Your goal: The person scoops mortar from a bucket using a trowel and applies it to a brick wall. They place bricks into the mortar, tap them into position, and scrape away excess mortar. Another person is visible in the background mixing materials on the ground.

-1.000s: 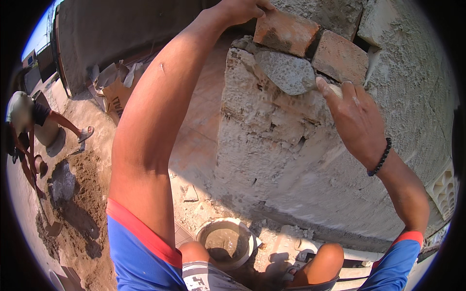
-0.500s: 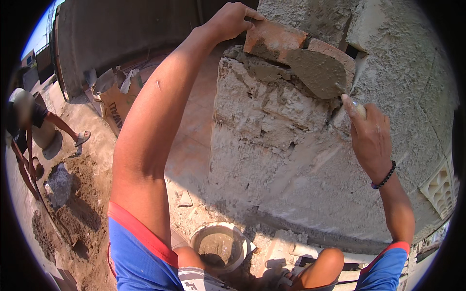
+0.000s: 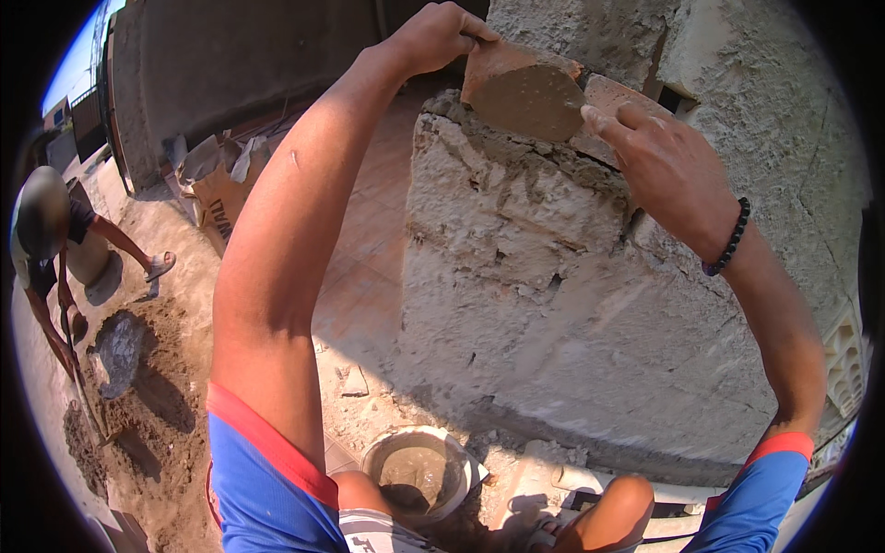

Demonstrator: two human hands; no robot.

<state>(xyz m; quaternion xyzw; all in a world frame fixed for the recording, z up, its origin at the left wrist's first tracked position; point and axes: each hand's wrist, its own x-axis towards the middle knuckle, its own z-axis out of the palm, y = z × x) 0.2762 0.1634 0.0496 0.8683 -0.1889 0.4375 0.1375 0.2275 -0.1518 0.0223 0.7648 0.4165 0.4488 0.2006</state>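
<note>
At the top of the rough masonry wall (image 3: 516, 240), an orange brick (image 3: 489, 63) lies on a bed of grey mortar. My left hand (image 3: 441, 37) is closed on its far left corner, fingertips on the brick. My right hand (image 3: 668, 161) grips a trowel, its handle mostly hidden by the fingers. The mortar-coated trowel blade (image 3: 535, 101) lies flat along the near face of that brick, covering much of it. A second brick (image 3: 613, 95) sits to the right, partly behind my right hand.
A bucket (image 3: 463, 452) of wet mortar (image 3: 415, 475) stands below, near my knees. At left a person (image 3: 55, 230) bends over a sand heap (image 3: 166, 359) with a long-handled tool. A torn paper sack (image 3: 217, 189) stands behind my left arm. A rough plastered wall (image 3: 784, 184) rises at right.
My right hand has moved left and up, carrying the trowel blade from the right brick across to the left one. My left hand stays at the brick's corner.
</note>
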